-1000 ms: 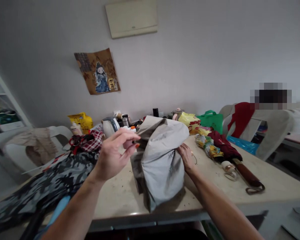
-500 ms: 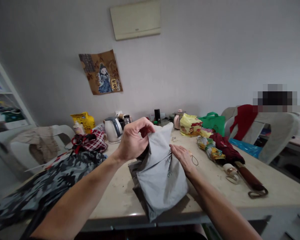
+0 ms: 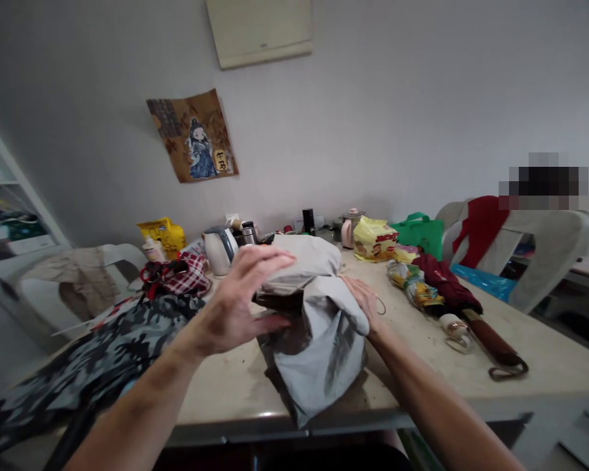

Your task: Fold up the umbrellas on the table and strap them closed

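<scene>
A grey cloth bag (image 3: 324,353) stands near the table's front edge, its mouth gaping toward the left and dark inside. My left hand (image 3: 248,294) is at that mouth with fingers and thumb spread, one on either side of the gap, holding nothing. My right hand (image 3: 363,301) is against the bag's right side. Its fingers lie along the cloth near the top and the thumb is hidden by a fold, so the hand seems to grip the fabric there. What is in the bag cannot be made out.
Two folded umbrellas, one patterned (image 3: 415,288) and one maroon (image 3: 446,288), lie at the right. Camouflage fabric (image 3: 118,347) spreads over the left side. Along the back stand a white kettle (image 3: 218,252), a yellow snack bag (image 3: 373,239) and a green bag (image 3: 419,235). Another person is at far right.
My left hand has let go of the bag's top edge, opened and moved slightly left and down. The bag's mouth has widened, with its near flap folded down. My right hand has slid toward the bag's right edge.
</scene>
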The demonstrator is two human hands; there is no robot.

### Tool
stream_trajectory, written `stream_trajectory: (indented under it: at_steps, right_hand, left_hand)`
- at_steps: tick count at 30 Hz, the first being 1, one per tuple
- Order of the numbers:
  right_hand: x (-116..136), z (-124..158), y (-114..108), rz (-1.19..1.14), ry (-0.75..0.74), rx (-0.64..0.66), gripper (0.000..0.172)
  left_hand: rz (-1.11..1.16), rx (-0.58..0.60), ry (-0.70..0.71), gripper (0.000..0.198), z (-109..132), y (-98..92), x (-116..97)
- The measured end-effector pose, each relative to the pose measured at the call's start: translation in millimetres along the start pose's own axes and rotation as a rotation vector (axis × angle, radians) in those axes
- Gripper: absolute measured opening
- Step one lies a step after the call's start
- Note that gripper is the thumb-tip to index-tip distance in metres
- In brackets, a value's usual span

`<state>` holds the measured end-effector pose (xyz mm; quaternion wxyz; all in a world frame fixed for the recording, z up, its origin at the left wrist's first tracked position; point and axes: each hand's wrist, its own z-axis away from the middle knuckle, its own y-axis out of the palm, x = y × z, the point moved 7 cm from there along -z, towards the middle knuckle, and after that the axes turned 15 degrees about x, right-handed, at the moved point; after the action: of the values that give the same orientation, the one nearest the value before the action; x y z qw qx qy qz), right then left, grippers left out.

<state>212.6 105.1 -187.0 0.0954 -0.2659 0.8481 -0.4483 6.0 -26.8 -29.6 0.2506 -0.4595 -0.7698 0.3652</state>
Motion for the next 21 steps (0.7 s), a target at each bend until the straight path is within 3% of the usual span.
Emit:
stream_trajectory:
  at_steps: [1, 3, 6, 9, 10, 13, 15, 17, 21]
  right_hand:
    - [3, 0, 1, 0.013, -0.016, -0.003, 0.028]
    - [9, 0, 2, 0.049, -0.060, -0.005, 0.028]
    - [19, 3, 0, 0.103, -0.161, -0.055, 0.028]
    - [23, 7, -7, 0.144, -0.202, -0.155, 0.029]
    - [22, 8, -8, 0.150, -0.199, -0.166, 0.030]
    - [22, 6, -7, 0.140, -0.195, -0.108, 0.029]
    - [22, 4, -4, 0.117, -0.187, -0.056, 0.028]
    - [19, 1, 0, 0.076, -0.167, -0.007, 0.027]
    - [8, -1, 1, -0.103, -0.036, 0.068, 0.027]
  left_hand:
    - [-0.069, 0.045, -0.014, 0.037, -1, 6.3, 1]
    - [-0.097, -0.032, -0.082, 0.004, 0, 10.2, 7]
    - [0.066, -0.233, -0.331, 0.025, 9, 11.0, 37]
    - [0.270, -0.271, -0.490, 0.022, 18, 17.9, 63]
    - [0.283, -0.239, -0.475, 0.018, 18, 19.7, 64]
    - [0.129, -0.073, -0.266, 0.047, 11, 23.2, 40]
    - [0.073, -0.004, -0.129, 0.033, 7, 24.1, 14]
    - [0.202, -0.089, -0.068, 0.010, 9, 13.8, -5]
    - [0.667, -0.457, 0.076, 0.012, 19, -26.1, -20]
